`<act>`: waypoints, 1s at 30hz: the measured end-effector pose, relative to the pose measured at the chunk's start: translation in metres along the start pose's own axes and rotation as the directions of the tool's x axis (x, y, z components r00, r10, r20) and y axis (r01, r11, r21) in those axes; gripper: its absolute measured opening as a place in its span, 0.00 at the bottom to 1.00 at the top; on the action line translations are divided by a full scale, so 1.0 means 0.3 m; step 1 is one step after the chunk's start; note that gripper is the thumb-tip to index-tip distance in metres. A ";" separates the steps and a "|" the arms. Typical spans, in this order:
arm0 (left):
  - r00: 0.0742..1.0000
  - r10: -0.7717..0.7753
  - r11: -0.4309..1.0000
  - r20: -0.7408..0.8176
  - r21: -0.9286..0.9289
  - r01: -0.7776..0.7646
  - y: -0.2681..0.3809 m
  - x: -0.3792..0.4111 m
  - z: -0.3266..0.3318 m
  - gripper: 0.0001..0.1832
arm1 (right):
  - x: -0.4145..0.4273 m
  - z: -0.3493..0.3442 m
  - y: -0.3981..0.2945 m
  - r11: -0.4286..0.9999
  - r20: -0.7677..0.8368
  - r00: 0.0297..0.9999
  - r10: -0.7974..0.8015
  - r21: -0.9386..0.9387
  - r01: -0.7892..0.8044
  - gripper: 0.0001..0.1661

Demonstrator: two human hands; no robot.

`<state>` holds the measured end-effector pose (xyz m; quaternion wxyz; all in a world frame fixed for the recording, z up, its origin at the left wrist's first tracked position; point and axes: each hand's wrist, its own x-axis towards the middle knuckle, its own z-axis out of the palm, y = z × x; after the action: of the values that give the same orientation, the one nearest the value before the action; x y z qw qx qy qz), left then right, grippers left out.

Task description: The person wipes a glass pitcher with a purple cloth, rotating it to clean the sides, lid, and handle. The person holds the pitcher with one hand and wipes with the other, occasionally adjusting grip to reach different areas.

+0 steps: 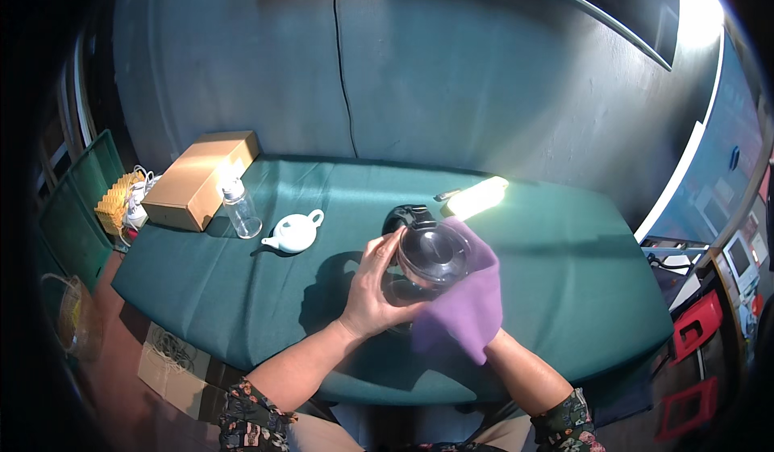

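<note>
A glass pot [432, 264] with a black handle [399, 219] and a round lid is held up over the table in front of me. The fingers and thumb of my left hand [372, 298] spread around the pot's side and grip it. A purple cloth [465, 307] drapes over the pot's right side. My right hand [497, 338] is mostly hidden behind this cloth and holds it against the glass; only the wrist shows plainly. To the left of the pot, a pale white teapot [295, 233] rests on the table, its spout pointing left.
A clear bottle with a white cap [242, 213] stands beside a cardboard box [196, 177] at the back left. Toward the back lie a bright, overexposed oblong object [478, 198] and a small dark item [447, 195]. Green cloth [568, 295] covers the table.
</note>
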<state>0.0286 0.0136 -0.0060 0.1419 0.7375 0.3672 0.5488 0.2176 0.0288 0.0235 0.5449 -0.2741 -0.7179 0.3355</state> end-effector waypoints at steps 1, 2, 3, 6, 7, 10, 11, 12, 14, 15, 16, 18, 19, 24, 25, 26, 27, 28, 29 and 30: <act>0.999 -0.034 0.999 -0.004 -0.021 0.034 0.004 0.000 0.005 0.59 | -0.022 0.036 -0.032 0.998 -0.084 0.995 0.044 0.047 -0.040 0.72; 0.998 -0.068 0.997 -0.008 -0.042 0.068 0.011 0.001 0.013 0.59 | -0.021 0.030 0.001 1.000 -0.053 0.999 0.001 0.006 -0.001 0.73; 0.995 -0.102 0.993 -0.013 -0.063 0.101 0.016 -0.001 0.017 0.60 | -0.015 0.023 0.023 0.999 -0.018 0.999 -0.043 -0.033 0.042 0.74; 0.994 -0.066 0.990 0.084 -0.123 0.076 -0.003 -0.003 0.005 0.61 | -0.009 -0.019 0.033 0.996 0.005 0.999 -0.048 0.078 0.047 0.71; 0.992 -0.047 0.988 0.118 -0.142 0.064 -0.008 -0.003 0.000 0.62 | 0.001 -0.032 0.025 0.994 0.037 0.995 -0.090 0.063 0.088 0.69; 0.976 0.002 0.992 0.218 -0.122 0.025 -0.008 -0.007 -0.014 0.63 | 0.005 -0.051 -0.056 0.976 0.108 0.993 -0.056 0.217 0.031 0.55; 0.971 0.017 0.988 0.239 -0.154 0.021 -0.010 -0.007 -0.013 0.63 | 0.010 -0.061 -0.042 0.971 0.114 0.992 -0.056 0.239 0.027 0.54; 0.967 -0.024 0.969 0.253 -0.232 0.085 -0.005 -0.005 -0.014 0.64 | 0.020 -0.074 -0.022 0.964 0.117 0.992 -0.057 0.265 0.024 0.52; 0.964 -0.049 0.949 0.262 -0.290 0.127 -0.015 -0.003 -0.010 0.65 | 0.033 -0.080 -0.009 0.943 0.045 0.999 -0.010 0.333 -0.005 0.39; 0.962 -0.065 0.938 0.265 -0.314 0.149 -0.020 -0.003 -0.012 0.65 | 0.040 -0.061 -0.052 0.934 -0.042 0.997 -0.069 0.348 0.079 0.30; 0.964 -0.084 0.933 0.254 -0.320 0.165 -0.011 -0.003 -0.012 0.65 | 0.048 -0.065 -0.057 0.945 -0.039 0.999 -0.012 0.326 0.024 0.27; 0.971 -0.050 0.962 0.234 -0.251 0.110 -0.006 -0.003 -0.007 0.64 | 0.049 -0.064 -0.057 0.969 -0.063 0.998 -0.004 0.246 0.020 0.24; 0.974 -0.029 0.973 0.225 -0.216 0.079 -0.003 -0.001 -0.005 0.63 | 0.042 -0.060 -0.054 0.980 -0.086 0.995 -0.054 0.186 0.069 0.24; 0.986 0.030 0.999 0.164 -0.041 -0.023 -0.002 -0.007 0.024 0.63 | 0.008 -0.059 -0.004 0.933 -0.085 0.934 -0.346 0.074 0.352 0.25; 0.989 -0.020 0.993 0.147 -0.109 0.036 -0.009 -0.012 0.032 0.64 | 0.025 -0.057 0.001 0.900 -0.084 0.902 -0.423 0.078 0.430 0.26; 0.988 -0.071 0.979 0.134 -0.179 0.094 -0.013 -0.018 0.043 0.64 | 0.027 -0.053 -0.020 0.855 -0.080 0.851 -0.519 -0.060 0.515 0.25; 0.984 -0.134 0.959 0.114 -0.236 0.158 -0.016 -0.029 0.042 0.65 | 0.042 -0.024 -0.080 0.788 -0.059 0.793 -0.606 -0.177 0.589 0.25; 0.985 -0.137 0.933 0.108 -0.321 0.165 -0.010 -0.027 0.044 0.66 | 0.044 -0.016 -0.103 0.736 -0.019 0.773 -0.635 -0.318 0.597 0.24; 0.986 -0.158 0.944 0.046 -0.287 0.165 -0.027 -0.032 0.055 0.65 | 0.037 -0.019 -0.097 0.692 0.152 0.812 -0.563 -0.450 0.564 0.29; 0.997 -0.074 0.995 0.011 -0.066 0.075 -0.013 -0.022 0.060 0.64 | -0.004 -0.020 -0.041 0.723 0.197 0.875 -0.442 -0.500 0.478 0.31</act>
<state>0.0427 0.0152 -0.0196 0.1882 0.7204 0.3755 0.5520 0.2233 0.0212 0.0336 0.4896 -0.2169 -0.8444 -0.0147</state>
